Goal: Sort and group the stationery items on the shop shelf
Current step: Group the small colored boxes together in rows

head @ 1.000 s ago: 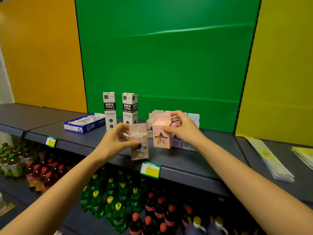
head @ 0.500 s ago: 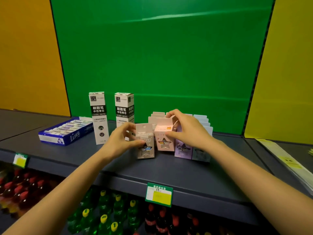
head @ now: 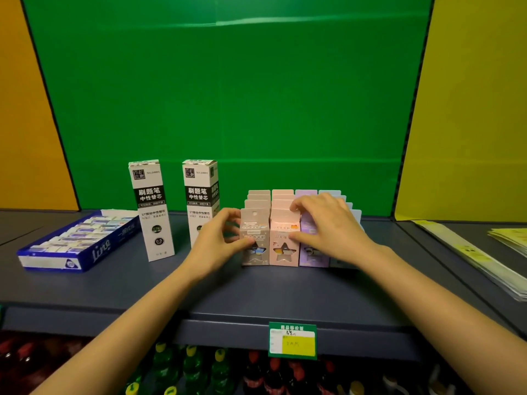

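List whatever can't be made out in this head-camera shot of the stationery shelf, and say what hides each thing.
- Blue-grey front box, head view: mostly covered by the right hand.
- Boxes in the rows behind the taupe box and pink box: only top tabs show.
- Price tag: writing too small and blurred.
- Yellow sheets: cut off by the right edge.
- Second tall box: lower part hidden by the left hand.

My feed is evenly lit and fairly dim, with flat light from above; the green panel [head: 228, 95] shows a faint sheen along its creases. Shadows under the shelf [head: 199, 295] swallow the bottles [head: 188, 363]. Wide-angle bending curves the panel edges, and small print on the boxes [head: 149, 209] is soft
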Available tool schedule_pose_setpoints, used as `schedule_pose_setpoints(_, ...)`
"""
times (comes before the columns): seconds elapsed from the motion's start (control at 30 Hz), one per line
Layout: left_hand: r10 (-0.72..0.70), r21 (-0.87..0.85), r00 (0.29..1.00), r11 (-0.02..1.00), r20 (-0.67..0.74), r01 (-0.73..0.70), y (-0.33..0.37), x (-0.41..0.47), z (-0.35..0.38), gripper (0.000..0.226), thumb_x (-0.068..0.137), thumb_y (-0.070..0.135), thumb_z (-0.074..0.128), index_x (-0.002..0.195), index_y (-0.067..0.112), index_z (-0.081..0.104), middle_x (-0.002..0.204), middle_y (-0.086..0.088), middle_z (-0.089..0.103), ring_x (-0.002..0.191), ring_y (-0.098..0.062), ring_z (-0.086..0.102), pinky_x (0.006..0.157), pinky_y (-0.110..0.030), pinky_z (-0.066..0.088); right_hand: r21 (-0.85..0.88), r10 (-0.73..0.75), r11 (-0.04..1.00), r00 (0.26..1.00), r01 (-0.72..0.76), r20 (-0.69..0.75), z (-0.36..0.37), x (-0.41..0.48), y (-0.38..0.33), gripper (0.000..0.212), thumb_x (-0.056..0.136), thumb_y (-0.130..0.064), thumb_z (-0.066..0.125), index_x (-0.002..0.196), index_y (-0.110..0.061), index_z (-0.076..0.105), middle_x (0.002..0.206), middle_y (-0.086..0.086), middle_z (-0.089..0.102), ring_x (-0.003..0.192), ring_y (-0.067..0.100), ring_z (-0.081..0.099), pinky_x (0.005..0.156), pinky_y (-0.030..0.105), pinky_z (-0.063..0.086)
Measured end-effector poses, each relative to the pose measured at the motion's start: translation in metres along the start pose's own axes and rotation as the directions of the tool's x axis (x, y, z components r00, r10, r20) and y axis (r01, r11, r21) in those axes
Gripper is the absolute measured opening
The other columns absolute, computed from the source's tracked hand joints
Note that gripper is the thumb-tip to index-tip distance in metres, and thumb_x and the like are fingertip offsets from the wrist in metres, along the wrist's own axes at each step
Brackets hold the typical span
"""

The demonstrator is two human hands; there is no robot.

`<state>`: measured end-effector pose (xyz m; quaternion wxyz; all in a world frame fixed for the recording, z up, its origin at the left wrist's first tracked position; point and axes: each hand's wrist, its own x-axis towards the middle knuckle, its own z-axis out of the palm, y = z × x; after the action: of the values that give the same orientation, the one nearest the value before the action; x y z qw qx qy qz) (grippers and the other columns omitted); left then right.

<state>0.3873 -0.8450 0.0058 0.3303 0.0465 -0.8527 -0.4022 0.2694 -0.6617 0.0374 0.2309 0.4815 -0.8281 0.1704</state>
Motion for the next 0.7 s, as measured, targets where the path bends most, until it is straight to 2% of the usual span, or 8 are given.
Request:
schedule_pose_setpoints(0.07, 0.020, 0.010, 1.000, 1.000, -0.018, -0.020, -0.002, 0.001, 0.003, 0.043, 0.075, 0.005, 0.072, 0.110, 0.014, 0.050, 0.092, 0.013, 0.054, 0.082, 0.001, 0.055, 0.068, 0.000, 0.046, -0.022, -0.003, 1.000, 1.000, 0.002, -0.016, -0.001, -0.002, -0.001, 0.046, 0.080, -0.044, 0.062, 0.118, -0.023, 0.050, 0.124, -0.004, 0.054, 0.115, 0.019, 0.042, 0.095, 0.032, 0.028)
schedule_pose_setpoints(0.2, 0.047, 0.033, 0.998, 0.998, -0.045, -0.045, -0.008, 0.003, 0.005, 0.047, 0.075, 0.005, 0.071, 0.118, 0.007, 0.051, 0.107, -0.001, 0.054, 0.086, 0.000, 0.054, 0.068, 0.001, 0.045, -0.065, -0.017, 0.998, 1.000, 0.016, -0.018, -0.001, -0.003, -0.004, 0.046, 0.082, -0.043, 0.060, 0.121, -0.022, 0.049, 0.126, -0.004, 0.051, 0.119, 0.018, 0.039, 0.096, 0.030, 0.025)
schedule_pose_setpoints(0.3, 0.057, 0.046, 0.997, 0.997, -0.048, -0.055, -0.011, 0.004, 0.005, 0.049, 0.075, 0.006, 0.071, 0.120, 0.007, 0.051, 0.107, -0.002, 0.055, 0.085, -0.001, 0.055, 0.070, -0.001, 0.047, -0.059, -0.011, 0.998, 1.000, 0.011, -0.002, -0.002, -0.002, -0.005, 0.046, 0.082, -0.043, 0.060, 0.122, -0.022, 0.049, 0.126, -0.004, 0.051, 0.119, 0.017, 0.039, 0.096, 0.029, 0.025)
schedule_pose_setpoints(0.37, 0.068, 0.075, 0.996, 0.995, -0.062, -0.064, -0.010, 0.004, 0.005, 0.050, 0.075, 0.008, 0.072, 0.121, 0.008, 0.053, 0.107, 0.000, 0.057, 0.085, -0.003, 0.056, 0.070, -0.005, 0.049, -0.059, -0.009, 0.998, 1.000, 0.009, 0.002, -0.003, -0.002, -0.005, 0.046, 0.082, -0.043, 0.060, 0.122, -0.023, 0.049, 0.126, -0.005, 0.052, 0.118, 0.017, 0.039, 0.096, 0.029, 0.025)
schedule_pose_setpoints(0.43, 0.091, 0.122, 0.992, 0.989, -0.085, -0.080, -0.009, 0.003, 0.004, 0.050, 0.074, 0.011, 0.074, 0.120, 0.008, 0.055, 0.106, 0.000, 0.061, 0.089, -0.010, 0.058, 0.076, -0.011, 0.049, -0.069, -0.009, 0.998, 1.000, 0.009, 0.004, -0.003, -0.002, -0.005, 0.046, 0.083, -0.043, 0.060, 0.123, -0.023, 0.050, 0.126, -0.005, 0.052, 0.119, 0.016, 0.040, 0.095, 0.028, 0.025)
schedule_pose_setpoints(0.57, 0.131, 0.202, 0.987, 0.973, -0.092, -0.110, -0.007, 0.000, 0.002, 0.048, 0.075, 0.013, 0.073, 0.120, 0.010, 0.058, 0.112, -0.007, 0.068, 0.095, -0.019, 0.064, 0.088, -0.035, 0.054, -0.079, -0.008, 0.997, 1.000, 0.006, -0.017, -0.003, -0.003, -0.009, 0.045, 0.083, -0.041, 0.059, 0.123, -0.023, 0.051, 0.129, -0.005, 0.051, 0.121, 0.017, 0.039, 0.097, 0.029, 0.025)
schedule_pose_setpoints(0.7, 0.155, 0.276, 0.980, 0.954, -0.126, -0.116, -0.005, -0.008, -0.005, 0.047, 0.077, 0.016, 0.071, 0.122, 0.010, 0.057, 0.114, -0.007, 0.067, 0.095, -0.021, 0.064, 0.088, -0.032, 0.052, -0.015, -0.011, 1.000, 0.997, 0.010, -0.082, 0.001, -0.003, -0.022, 0.041, 0.083, -0.036, 0.059, 0.121, -0.022, 0.053, 0.127, -0.005, 0.053, 0.121, 0.018, 0.042, 0.099, 0.030, 0.027)
